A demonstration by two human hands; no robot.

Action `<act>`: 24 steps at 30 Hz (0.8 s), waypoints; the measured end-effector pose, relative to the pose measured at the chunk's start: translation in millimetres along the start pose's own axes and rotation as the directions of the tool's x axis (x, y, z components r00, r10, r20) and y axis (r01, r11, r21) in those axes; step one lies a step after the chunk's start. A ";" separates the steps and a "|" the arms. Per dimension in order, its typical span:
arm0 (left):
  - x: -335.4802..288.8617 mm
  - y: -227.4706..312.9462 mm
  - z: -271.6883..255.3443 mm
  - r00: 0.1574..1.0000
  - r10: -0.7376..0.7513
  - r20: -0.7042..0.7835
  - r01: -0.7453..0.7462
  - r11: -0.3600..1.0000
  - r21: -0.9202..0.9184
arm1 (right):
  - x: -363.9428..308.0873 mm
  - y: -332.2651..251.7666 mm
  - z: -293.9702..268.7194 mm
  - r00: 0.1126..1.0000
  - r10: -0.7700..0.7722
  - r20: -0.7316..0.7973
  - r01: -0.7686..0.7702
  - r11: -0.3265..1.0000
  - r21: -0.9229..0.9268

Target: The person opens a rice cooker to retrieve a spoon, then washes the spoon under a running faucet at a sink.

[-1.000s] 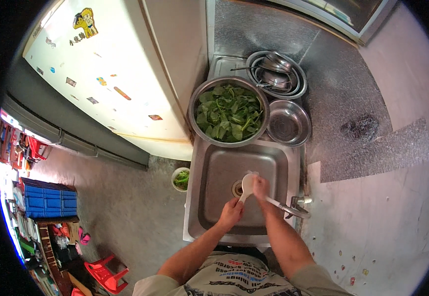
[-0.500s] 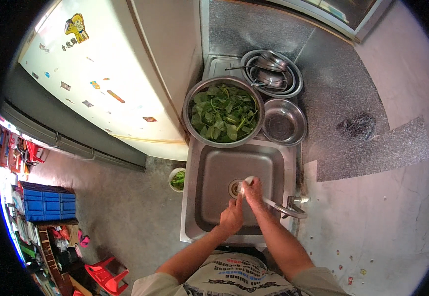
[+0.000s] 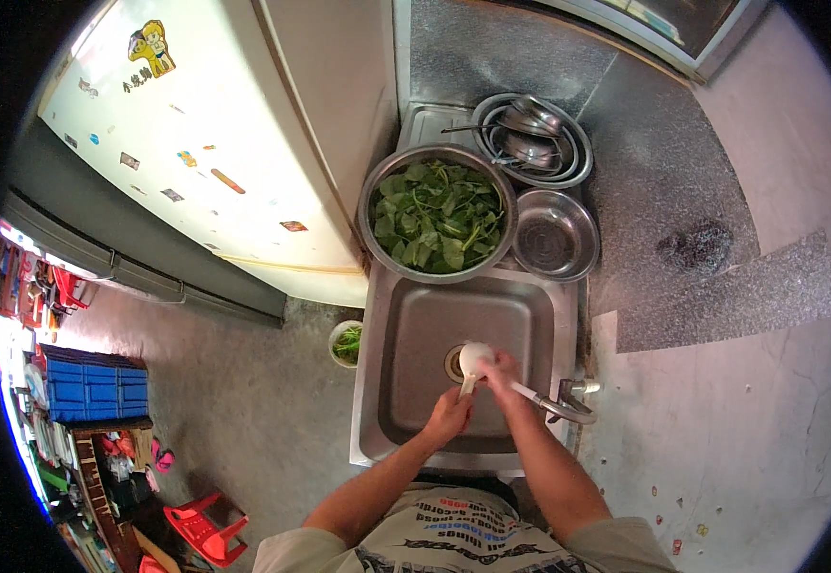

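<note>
Over the sink (image 3: 415,325), my left hand (image 3: 449,416) is closed around the handle of a white ladle (image 3: 475,358). The ladle's rounded head points away from me, above the drain (image 3: 452,364). My right hand (image 3: 502,371) is at the right side of that head with its fingers pressed against it; they are slightly blurred. Just right of my right hand is the end of the metal faucet (image 3: 568,411), partly covered by my forearm. Whether water runs cannot be made out.
A large steel basin (image 3: 368,205) full of leafy greens (image 3: 439,218) stands beyond the sink. A steel bowl (image 3: 555,235) and stacked basins with pans (image 3: 533,138) are to its right. A small tub of greens (image 3: 346,344) sits on the floor; the fridge (image 3: 215,143) rises at left.
The ladle's rounded head has turned into view. My right hand has shifted slightly right along it, and my left hand stays on the handle.
</note>
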State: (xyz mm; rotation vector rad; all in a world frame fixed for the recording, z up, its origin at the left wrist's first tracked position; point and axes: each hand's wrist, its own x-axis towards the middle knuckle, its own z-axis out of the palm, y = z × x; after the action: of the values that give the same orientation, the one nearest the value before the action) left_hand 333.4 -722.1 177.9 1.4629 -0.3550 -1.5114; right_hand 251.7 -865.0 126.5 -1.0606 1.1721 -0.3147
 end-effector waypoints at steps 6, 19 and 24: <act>8.2 -15.9 -2.9 0.983 0.132 -0.125 -0.112 0.982 0.154 | -7.9 -10.5 9.1 1.000 0.006 -0.009 -0.006 1.000 -0.010; -6.2 -40.4 3.7 0.856 0.515 -0.043 -0.358 0.652 0.668 | -1.6 3.5 -4.9 0.987 0.134 -0.083 -0.128 0.989 0.078; -8.7 -44.5 11.8 0.825 0.563 0.051 -0.460 0.616 0.640 | 1.5 -0.6 -15.6 0.954 -0.191 -0.231 0.083 0.910 -0.407</act>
State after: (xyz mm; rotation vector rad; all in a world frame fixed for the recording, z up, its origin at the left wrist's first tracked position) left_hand 302.5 -698.2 152.1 1.7655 -1.1791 -0.8078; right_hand 239.1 -874.3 126.1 -1.4940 1.4430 -0.3493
